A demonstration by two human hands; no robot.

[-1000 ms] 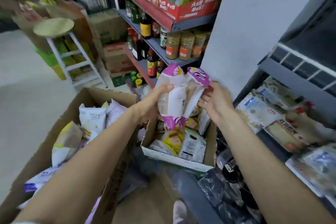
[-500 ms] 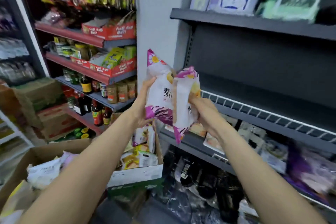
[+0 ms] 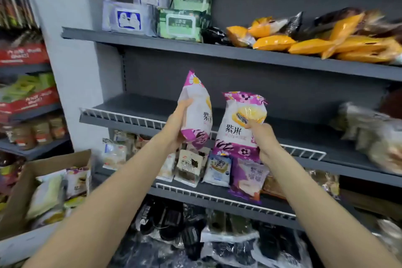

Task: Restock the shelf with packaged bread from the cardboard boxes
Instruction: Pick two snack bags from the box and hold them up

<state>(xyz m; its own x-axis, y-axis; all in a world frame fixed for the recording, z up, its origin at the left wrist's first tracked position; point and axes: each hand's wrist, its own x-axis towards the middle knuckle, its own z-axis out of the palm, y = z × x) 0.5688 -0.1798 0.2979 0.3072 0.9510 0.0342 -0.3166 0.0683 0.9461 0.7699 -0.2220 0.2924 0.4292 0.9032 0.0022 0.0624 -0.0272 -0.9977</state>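
**Purple-and-white bread packs held up at the middle shelf**

Purple trim marks both packs. The left hand (image 3: 176, 128) grips the left bread pack (image 3: 196, 113) by its side, fingers curled round it, turned edge-on. The right hand (image 3: 263, 139) pinches the right bread pack (image 3: 241, 128) at its edge, print facing out. Both hang just in front of the middle shelf (image 3: 139, 104) (its white wire rail runs behind them), apart from each other. A cardboard box (image 3: 19, 183) of packets sits lower left of that shelf.

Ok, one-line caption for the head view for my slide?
Left hand and right hand each hold a purple bread pack before the dark middle shelf.
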